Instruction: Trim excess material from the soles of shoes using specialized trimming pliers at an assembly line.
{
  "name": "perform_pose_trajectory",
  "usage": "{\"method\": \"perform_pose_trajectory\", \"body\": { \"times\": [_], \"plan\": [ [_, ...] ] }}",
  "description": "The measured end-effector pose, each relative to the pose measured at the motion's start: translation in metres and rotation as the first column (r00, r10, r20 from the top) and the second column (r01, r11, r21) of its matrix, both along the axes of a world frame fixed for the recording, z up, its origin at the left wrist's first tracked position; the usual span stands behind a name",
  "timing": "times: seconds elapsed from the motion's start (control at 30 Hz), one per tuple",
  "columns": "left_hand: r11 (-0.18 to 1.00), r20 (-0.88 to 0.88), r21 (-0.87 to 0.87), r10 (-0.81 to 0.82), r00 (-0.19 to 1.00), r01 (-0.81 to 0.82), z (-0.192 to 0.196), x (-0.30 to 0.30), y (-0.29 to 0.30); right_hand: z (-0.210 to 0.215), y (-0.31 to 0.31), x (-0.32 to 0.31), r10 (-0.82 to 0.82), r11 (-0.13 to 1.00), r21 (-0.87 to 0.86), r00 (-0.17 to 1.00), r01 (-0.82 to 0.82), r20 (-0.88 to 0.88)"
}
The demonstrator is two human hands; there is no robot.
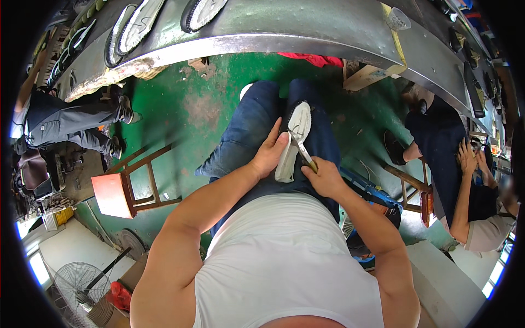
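An upturned shoe (300, 117), with a whitish underside and a dark stitched-looking edge, rests along my thighs. Its lower end is pale grey-white. My left hand (270, 150) grips it from the left side, thumb lying near its middle. In my right hand (324, 177) is a pair of pliers (301, 146) with metal jaws and a yellowish handle. The jaws touch the middle of the shoe, close to my left fingertips; whether they pinch material there is too small to tell.
A metal workbench (306, 44) curves across the front, with several pale soles (139, 24) on it. A wooden stool (117, 194) stands left, a fan (79, 284) lower left. One person (76, 123) is at the left, another (443, 147) sits at the right.
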State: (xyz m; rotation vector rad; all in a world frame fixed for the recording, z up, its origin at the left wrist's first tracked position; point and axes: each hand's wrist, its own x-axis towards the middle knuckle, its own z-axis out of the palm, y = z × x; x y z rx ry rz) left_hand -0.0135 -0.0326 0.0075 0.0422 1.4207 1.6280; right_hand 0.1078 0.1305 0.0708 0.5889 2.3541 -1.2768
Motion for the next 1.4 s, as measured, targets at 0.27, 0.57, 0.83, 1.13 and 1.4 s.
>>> {"method": "perform_pose_trajectory", "body": {
  "times": [0.27,0.57,0.83,1.13,1.4],
  "plan": [
    [0.999,-0.126,0.006,0.052,0.991,-0.052,-0.008,0.009,0.003,0.033,0.046,-0.035,0.350,0.915,0.197,0.936,-0.351,0.043],
    [0.999,-0.122,-0.002,0.053,0.991,-0.054,-0.014,0.011,-0.002,0.003,0.036,-0.033,0.073,0.918,-0.395,0.968,0.030,0.242],
    [0.997,-0.378,-0.078,-0.005,0.926,-0.027,-0.009,0.014,0.001,0.022,0.041,-0.036,0.011,0.809,-0.546,0.923,0.217,0.385],
    [0.950,-0.826,-0.307,-0.298,0.478,0.062,0.008,0.001,0.002,-0.015,0.023,-0.001,-0.146,0.703,-0.614,0.918,0.358,0.368],
    [0.869,-0.791,-0.488,-0.482,0.376,0.087,0.025,-0.003,0.010,-0.003,0.054,-0.023,-0.248,0.811,-0.515,0.961,0.276,0.124]
  ]
}}
